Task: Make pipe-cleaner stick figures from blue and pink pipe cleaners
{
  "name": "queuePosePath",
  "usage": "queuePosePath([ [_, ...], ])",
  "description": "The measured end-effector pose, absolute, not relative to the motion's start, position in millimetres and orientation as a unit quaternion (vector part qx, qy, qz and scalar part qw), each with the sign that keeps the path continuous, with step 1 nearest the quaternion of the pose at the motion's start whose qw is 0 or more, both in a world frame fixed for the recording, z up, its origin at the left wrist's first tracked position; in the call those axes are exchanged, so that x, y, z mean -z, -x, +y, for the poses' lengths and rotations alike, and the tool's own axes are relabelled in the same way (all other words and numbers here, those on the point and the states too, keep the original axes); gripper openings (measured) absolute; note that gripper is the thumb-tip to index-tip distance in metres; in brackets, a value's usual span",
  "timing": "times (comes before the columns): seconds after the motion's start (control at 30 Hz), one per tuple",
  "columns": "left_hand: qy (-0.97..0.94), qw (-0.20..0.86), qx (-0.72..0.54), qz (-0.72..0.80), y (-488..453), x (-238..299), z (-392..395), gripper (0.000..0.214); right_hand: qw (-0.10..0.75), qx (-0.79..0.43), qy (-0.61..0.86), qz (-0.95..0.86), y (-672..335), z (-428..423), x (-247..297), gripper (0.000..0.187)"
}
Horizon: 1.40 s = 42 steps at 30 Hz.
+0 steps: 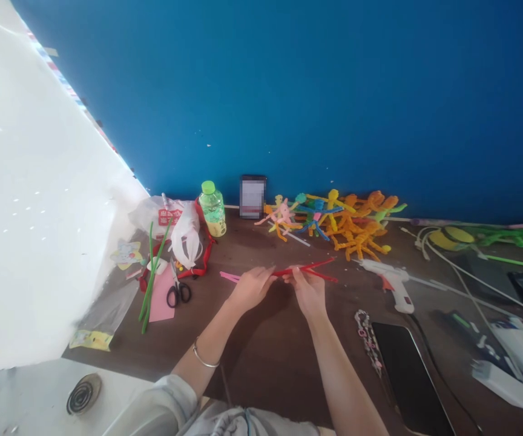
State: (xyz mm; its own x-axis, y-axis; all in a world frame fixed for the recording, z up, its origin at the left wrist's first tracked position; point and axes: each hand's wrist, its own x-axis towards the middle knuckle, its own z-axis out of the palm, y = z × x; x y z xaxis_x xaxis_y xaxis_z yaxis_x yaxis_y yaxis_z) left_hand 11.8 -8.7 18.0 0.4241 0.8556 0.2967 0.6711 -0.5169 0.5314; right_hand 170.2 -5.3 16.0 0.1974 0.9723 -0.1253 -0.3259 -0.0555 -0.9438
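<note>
— While above the tabletop (266,369), what in the hands?
— Left hand (252,289) and right hand (309,292), both narrow, pinching red pipe cleaners (307,272), barely shaped. Beyond, a heap of finished pipe-cleaner figures (338,224).

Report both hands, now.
Left hand: closed, holding a red pipe cleaner.
Right hand: closed, holding the same red pipe cleaner.

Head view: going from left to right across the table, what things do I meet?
Green pipe cleaners → black-handled scissors → left hand → right hand → white hot glue gun
</note>
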Motion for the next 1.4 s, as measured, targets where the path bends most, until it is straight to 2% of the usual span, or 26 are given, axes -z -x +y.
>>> queuePosePath([
  [0.23, -0.793, 0.263, -0.308, 0.455, -3.7, -31.9, -5.0, 0.03, 0.602, -0.518, 0.505, -0.338, -173.1, -2.8, -14.6, 0.029],
  [0.33, -0.768, 0.283, -0.324, 0.475, 1.7, -40.4, -2.1, 0.034, 0.55, -0.51, 0.538, -0.386, -173.8, -8.6, -18.8, 0.039],
  [0.43, -0.764, 0.288, -0.309, 0.488, 8.5, -48.1, 0.2, 0.035, 0.483, -0.361, 0.577, -0.551, -171.4, -16.9, -30.3, 0.045],
  [0.53, -0.785, 0.307, -0.268, 0.466, 13.4, -55.9, 0.3, 0.031, 0.44, -0.155, 0.518, -0.717, -164.7, -20.2, -42.8, 0.022],
  [0.6, -0.796, 0.326, -0.247, 0.446, 15.1, -61.7, -0.2, 0.031, 0.388, -0.109, 0.463, -0.789, -160.2, -19.1, -47.1, 0.018],
  [0.7, -0.789, 0.364, -0.231, 0.437, 17.5, -69.4, -0.1, 0.033, 0.337, -0.155, 0.434, -0.821, -157.3, -16.3, -45.8, 0.026],
  [0.83, -0.771, 0.405, -0.224, 0.437, 22.6, -71.9, 1.7, 0.03, 0.334, -0.202, 0.449, -0.804, -159.6, -14.8, -41.3, 0.027],
  [1.23, -0.756, 0.417, -0.243, 0.443, 34.1, -63.1, 1.5, 0.015, 0.265, -0.141, 0.43, -0.852, -165.0, -14.4, -51.4, 0.023],
  [1.4, -0.678, 0.538, -0.259, 0.428, 36.1, -59.0, 3.5, 0.023, 0.262, -0.167, 0.417, -0.854, -159.3, -16.1, -55.5, 0.023],
])
